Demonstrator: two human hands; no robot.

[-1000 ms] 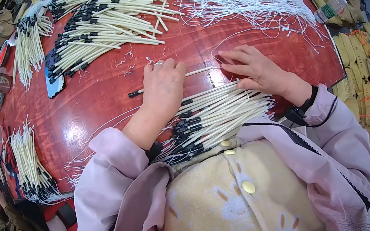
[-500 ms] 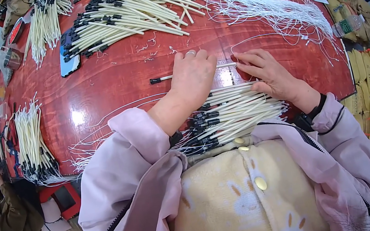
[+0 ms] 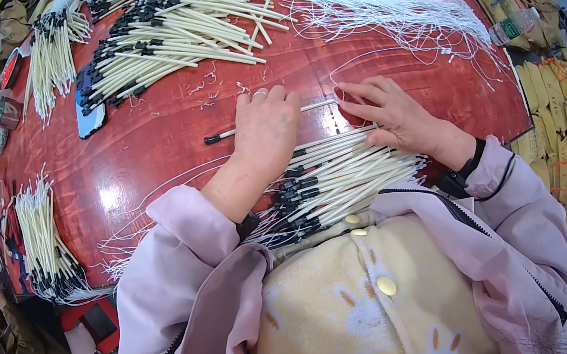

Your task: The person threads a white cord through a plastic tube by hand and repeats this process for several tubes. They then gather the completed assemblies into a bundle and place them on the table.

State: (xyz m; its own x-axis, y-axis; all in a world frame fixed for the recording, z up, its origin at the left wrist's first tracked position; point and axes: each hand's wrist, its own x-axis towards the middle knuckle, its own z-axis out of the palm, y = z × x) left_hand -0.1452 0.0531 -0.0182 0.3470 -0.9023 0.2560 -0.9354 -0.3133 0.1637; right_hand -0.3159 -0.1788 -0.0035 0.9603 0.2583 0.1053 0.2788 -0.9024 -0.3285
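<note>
My left hand (image 3: 266, 128) is closed over a thin cream tube (image 3: 318, 105) with a black end piece that sticks out to its left. At the tube's right end my right hand (image 3: 398, 115) pinches a thin white cord (image 3: 361, 57), which loops up and away to the right. The fingertips hide just where cord and tube meet. Just below both hands, against my front, lies a stack of similar tubes (image 3: 350, 169) with black ends and white cords trailing to the left.
A large heap of tubes (image 3: 197, 29) covers the far side of the red table (image 3: 163, 141), beside a phone (image 3: 92, 121). Loose white cords (image 3: 390, 6) spread at the far right, near a plastic bottle (image 3: 516, 25). More tube bundles (image 3: 43, 234) stand left; another person (image 3: 25, 344) sits beyond.
The whole view has shifted, so the table appears further left and lower. My left hand and the tube have moved slightly left; my right fingers stay at the tube's right end.
</note>
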